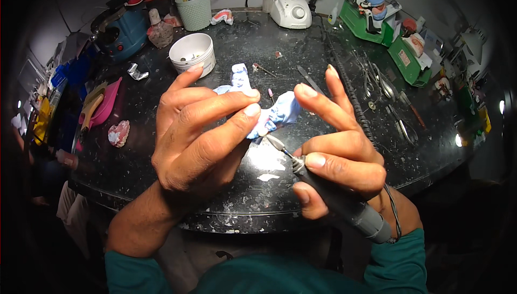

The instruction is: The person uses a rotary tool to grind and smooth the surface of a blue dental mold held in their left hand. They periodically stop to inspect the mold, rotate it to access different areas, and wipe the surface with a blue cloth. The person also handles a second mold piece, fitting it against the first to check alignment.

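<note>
My left hand (196, 138) pinches a pale blue dental cast (284, 112) above the table; its fingers hide the cast's middle. In my right hand (347, 156) is a dark rotary handpiece (342, 200), gripped like a pen. A tapered grinding bur (275, 142) on its tip meets or nearly meets the cast's lower edge; whether they touch I cannot tell. The right index fingertip lies close to the cast's right end. Under the bur, white scraps (268, 177) lie in a bright patch of light.
Behind my hands stand a white tub (207, 68), a woven cup of tools (195, 14) and a white control box (291, 11). Metal instruments (385, 86) and green bins (409, 65) occupy the right side. A pink dustpan (110, 100) and a small pink-white cast (119, 133) lie left.
</note>
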Demonstrator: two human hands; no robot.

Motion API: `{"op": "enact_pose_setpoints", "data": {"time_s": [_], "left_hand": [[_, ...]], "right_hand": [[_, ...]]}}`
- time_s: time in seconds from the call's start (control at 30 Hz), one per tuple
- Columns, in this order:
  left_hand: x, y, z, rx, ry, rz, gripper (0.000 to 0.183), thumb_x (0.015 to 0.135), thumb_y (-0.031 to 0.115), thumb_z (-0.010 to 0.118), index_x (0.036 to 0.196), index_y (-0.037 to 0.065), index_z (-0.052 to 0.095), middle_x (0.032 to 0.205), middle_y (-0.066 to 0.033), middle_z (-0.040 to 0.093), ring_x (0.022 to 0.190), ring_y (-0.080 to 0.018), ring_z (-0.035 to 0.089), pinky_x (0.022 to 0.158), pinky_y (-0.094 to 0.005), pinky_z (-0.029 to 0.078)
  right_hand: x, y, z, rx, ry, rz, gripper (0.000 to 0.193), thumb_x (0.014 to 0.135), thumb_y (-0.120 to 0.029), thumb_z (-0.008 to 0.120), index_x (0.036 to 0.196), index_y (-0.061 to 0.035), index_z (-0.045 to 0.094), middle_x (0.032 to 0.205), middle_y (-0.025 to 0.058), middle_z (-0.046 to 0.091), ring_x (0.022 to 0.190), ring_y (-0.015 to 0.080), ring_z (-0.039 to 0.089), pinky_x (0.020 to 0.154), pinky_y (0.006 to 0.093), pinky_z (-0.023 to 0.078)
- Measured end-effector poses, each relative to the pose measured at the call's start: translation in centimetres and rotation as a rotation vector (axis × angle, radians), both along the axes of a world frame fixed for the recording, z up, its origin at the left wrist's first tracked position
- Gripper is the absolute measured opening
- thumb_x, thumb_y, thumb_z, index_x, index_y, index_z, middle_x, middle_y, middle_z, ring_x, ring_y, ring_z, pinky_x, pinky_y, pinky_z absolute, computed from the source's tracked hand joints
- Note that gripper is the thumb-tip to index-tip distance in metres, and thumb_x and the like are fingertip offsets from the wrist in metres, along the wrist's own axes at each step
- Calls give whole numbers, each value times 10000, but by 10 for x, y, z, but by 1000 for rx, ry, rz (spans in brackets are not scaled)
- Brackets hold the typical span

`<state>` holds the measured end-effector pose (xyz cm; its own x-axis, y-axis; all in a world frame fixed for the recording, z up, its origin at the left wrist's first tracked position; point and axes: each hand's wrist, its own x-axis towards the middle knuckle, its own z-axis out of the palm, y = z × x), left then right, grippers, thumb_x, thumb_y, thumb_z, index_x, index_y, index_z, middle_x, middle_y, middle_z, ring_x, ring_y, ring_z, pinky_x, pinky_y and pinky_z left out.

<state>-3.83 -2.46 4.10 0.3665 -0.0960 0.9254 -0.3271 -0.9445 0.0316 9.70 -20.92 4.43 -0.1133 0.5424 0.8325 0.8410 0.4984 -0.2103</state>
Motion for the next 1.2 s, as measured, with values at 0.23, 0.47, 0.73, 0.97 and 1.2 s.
{"op": "enact_pose_setpoints", "data": {"time_s": [0.23,0.47,0.73,0.97,1.2], "left_hand": [[-1,-1,-1,13,1,29,392,664,-30,808,1030,92,742,1055,-71,748,850,-191,633,1025,-499,467],[-3,-2,-1,16,10,48,380,673,-18,815,1026,103,746,1059,-58,748,840,-184,624,1030,-492,452],[-4,-1,0,23,17,52,384,681,-15,817,1038,107,745,1071,-57,745,837,-182,623,1039,-489,440],[-3,-1,-1,14,8,45,380,681,-28,807,1032,102,741,1064,-61,748,828,-181,622,1039,-491,440],[-2,-1,-1,18,3,49,377,684,-23,809,1031,107,739,1066,-59,749,825,-180,619,1041,-491,440]], "right_hand": [[-1,2,-1,10,-10,-20,385,922,-228,725,1164,-94,458,974,107,599,1240,499,580,1129,762,242],[-1,2,-2,7,-15,-19,391,921,-235,731,1163,-93,459,975,105,603,1242,503,577,1128,762,241],[0,1,-1,3,-19,-18,392,921,-231,732,1169,-92,462,969,108,605,1244,507,574,1127,762,241],[-1,2,-1,10,-13,-18,385,921,-224,731,1165,-87,465,966,109,606,1238,505,580,1127,763,242],[1,2,-1,14,-15,-20,383,920,-222,730,1164,-87,467,964,106,612,1236,495,586,1130,757,247]]}}
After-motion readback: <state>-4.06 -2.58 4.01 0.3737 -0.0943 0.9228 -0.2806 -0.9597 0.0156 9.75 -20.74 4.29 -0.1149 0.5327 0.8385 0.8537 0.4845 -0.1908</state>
